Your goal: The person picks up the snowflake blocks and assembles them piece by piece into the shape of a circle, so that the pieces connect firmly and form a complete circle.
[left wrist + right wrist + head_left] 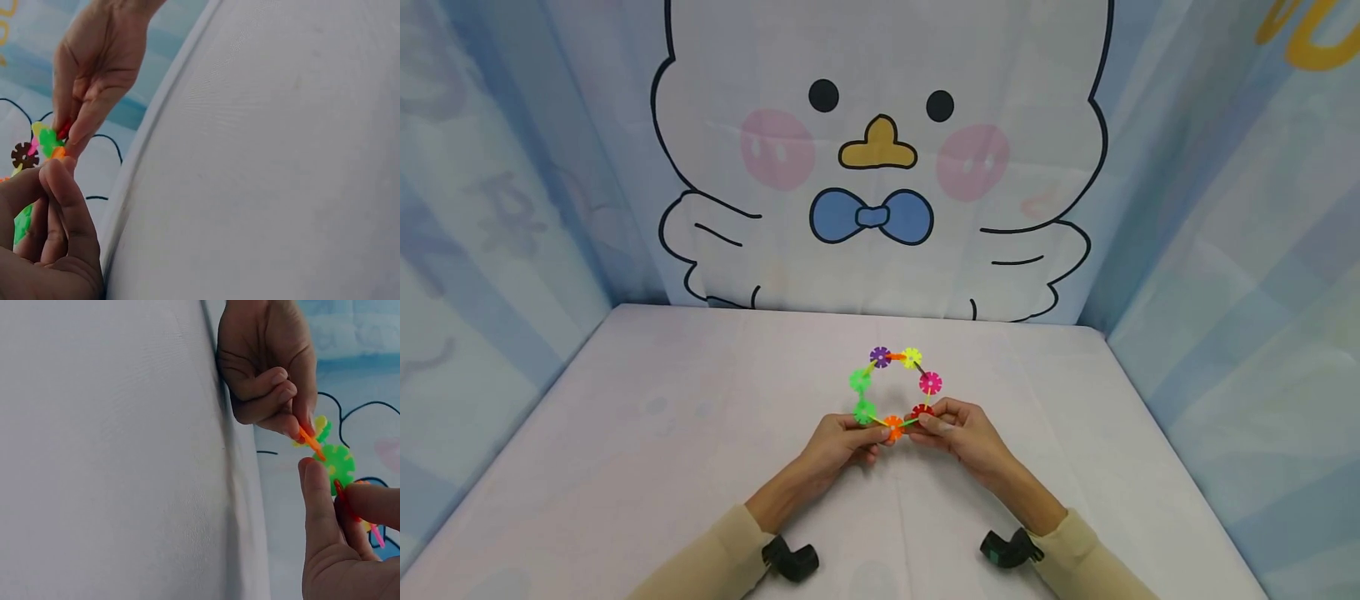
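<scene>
Both hands hold up a ring of notched plastic snowflake discs (861, 381) in front of the body. Flat-facing discs in purple (881, 357), yellow (912, 358), pink (930, 383) and green alternate with discs seen edge-on. My left hand (842, 442) pinches the orange disc (892, 428) at the ring's near side between thumb and fingers. Opposite it, my right hand (968, 435) pinches the red disc (921, 411). Between the two hands, the right wrist view shows a green disc (338, 465) joined to the orange and red ones. A brown disc (25, 154) shows in the left wrist view.
The hands are over a table with a pale cloth (700, 433). Behind it hangs a backdrop (880, 275) printed with a cartoon chick, and blue-white curtains (497, 250) stand at both sides. Black wrist cameras (793, 560) sit at the cuffs.
</scene>
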Action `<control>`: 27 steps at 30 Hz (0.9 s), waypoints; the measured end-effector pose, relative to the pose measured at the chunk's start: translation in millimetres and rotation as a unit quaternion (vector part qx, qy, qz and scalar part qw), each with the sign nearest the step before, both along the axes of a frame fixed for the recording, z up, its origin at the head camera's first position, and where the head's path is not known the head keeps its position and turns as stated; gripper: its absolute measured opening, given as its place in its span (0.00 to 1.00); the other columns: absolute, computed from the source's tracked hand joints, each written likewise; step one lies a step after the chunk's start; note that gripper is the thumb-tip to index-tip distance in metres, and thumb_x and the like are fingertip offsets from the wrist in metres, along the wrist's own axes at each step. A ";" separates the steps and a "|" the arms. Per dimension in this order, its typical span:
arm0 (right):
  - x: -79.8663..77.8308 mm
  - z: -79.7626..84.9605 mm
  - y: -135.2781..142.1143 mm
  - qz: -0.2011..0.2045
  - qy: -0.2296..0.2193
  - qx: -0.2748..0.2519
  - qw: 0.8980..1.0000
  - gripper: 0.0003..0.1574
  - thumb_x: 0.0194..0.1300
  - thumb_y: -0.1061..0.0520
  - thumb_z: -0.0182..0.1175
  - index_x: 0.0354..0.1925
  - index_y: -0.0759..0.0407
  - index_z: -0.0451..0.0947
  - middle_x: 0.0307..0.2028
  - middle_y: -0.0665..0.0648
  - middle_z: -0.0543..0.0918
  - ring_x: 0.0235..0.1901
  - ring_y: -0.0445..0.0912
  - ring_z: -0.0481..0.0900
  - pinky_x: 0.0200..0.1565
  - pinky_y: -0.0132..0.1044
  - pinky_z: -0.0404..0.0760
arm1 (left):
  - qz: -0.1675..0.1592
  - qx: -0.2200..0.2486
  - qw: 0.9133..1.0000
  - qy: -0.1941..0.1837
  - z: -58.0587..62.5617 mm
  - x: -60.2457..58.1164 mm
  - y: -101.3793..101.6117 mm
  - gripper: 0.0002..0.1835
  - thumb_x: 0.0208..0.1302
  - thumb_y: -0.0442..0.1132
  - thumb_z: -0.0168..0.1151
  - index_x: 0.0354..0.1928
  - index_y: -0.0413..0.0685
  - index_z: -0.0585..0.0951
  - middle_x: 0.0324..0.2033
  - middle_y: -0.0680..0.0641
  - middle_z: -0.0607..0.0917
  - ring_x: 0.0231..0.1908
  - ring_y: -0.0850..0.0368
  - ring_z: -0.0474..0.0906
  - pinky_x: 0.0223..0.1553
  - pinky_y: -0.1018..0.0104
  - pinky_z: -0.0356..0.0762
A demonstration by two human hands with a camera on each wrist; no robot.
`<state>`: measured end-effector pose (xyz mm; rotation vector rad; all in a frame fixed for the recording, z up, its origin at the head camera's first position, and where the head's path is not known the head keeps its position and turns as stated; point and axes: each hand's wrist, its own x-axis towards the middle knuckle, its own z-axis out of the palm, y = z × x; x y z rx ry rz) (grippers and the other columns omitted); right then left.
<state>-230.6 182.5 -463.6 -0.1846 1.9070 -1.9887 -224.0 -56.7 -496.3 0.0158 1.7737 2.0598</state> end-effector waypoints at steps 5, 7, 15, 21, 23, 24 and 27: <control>-0.4 -1.4 1.5 -0.005 0.000 0.017 1.000 0.08 0.78 0.65 0.59 0.46 0.73 0.76 0.47 0.60 0.91 0.47 0.45 0.93 0.53 0.38 0.90 | -0.021 0.003 1.000 -0.002 1.7 -0.7 -2.4 0.17 0.71 0.38 0.70 0.52 0.28 0.86 0.31 0.52 0.91 0.28 0.66 0.83 0.36 0.75 0.87; -1.1 -2.5 2.4 -0.004 -0.002 0.022 1.000 0.09 0.79 0.65 0.58 0.47 0.75 0.76 0.47 0.61 0.91 0.47 0.45 0.93 0.53 0.39 0.90 | -0.038 0.000 0.999 -0.005 3.1 -2.2 -5.0 0.17 0.72 0.38 0.70 0.52 0.28 0.86 0.32 0.51 0.91 0.28 0.65 0.83 0.37 0.73 0.88; -3.5 -7.0 4.0 0.013 -0.012 0.022 1.000 0.12 0.80 0.63 0.57 0.48 0.75 0.76 0.48 0.63 0.91 0.49 0.51 0.93 0.55 0.42 0.90 | -0.107 -0.082 0.990 0.038 20.4 -17.3 -38.6 0.17 0.78 0.43 0.62 0.52 0.31 0.84 0.43 0.39 0.92 0.31 0.61 0.84 0.37 0.67 0.90; -1.3 -10.2 2.0 0.033 0.001 0.069 0.997 0.21 0.77 0.58 0.63 0.53 0.78 0.79 0.44 0.64 0.92 0.41 0.49 0.94 0.48 0.42 0.93 | -0.124 -0.157 0.978 0.065 30.8 -22.1 -60.1 0.14 0.76 0.37 0.64 0.52 0.32 0.86 0.40 0.38 0.92 0.26 0.62 0.82 0.33 0.69 0.88; -0.7 -11.9 0.5 0.030 0.005 0.087 0.996 0.21 0.76 0.57 0.64 0.54 0.77 0.80 0.41 0.63 0.93 0.36 0.46 0.93 0.44 0.41 0.93 | -0.125 -0.176 0.974 0.062 31.5 -22.4 -62.8 0.13 0.75 0.37 0.66 0.51 0.33 0.86 0.38 0.40 0.92 0.24 0.62 0.82 0.32 0.70 0.87; -0.4 -12.8 -0.3 0.027 0.008 0.095 0.995 0.21 0.76 0.58 0.65 0.53 0.77 0.80 0.40 0.63 0.92 0.33 0.45 0.92 0.43 0.41 0.93 | -0.125 -0.181 0.974 0.059 31.1 -22.5 -63.4 0.13 0.74 0.37 0.66 0.51 0.33 0.86 0.38 0.41 0.93 0.24 0.62 0.82 0.31 0.70 0.87; 1.2 -15.0 -2.5 0.017 0.016 0.115 0.993 0.17 0.74 0.61 0.66 0.51 0.77 0.80 0.37 0.65 0.92 0.30 0.44 0.91 0.39 0.42 0.93 | -0.125 -0.191 0.972 0.051 29.0 -22.2 -63.8 0.12 0.73 0.36 0.67 0.51 0.33 0.86 0.36 0.42 0.93 0.23 0.62 0.82 0.30 0.70 0.87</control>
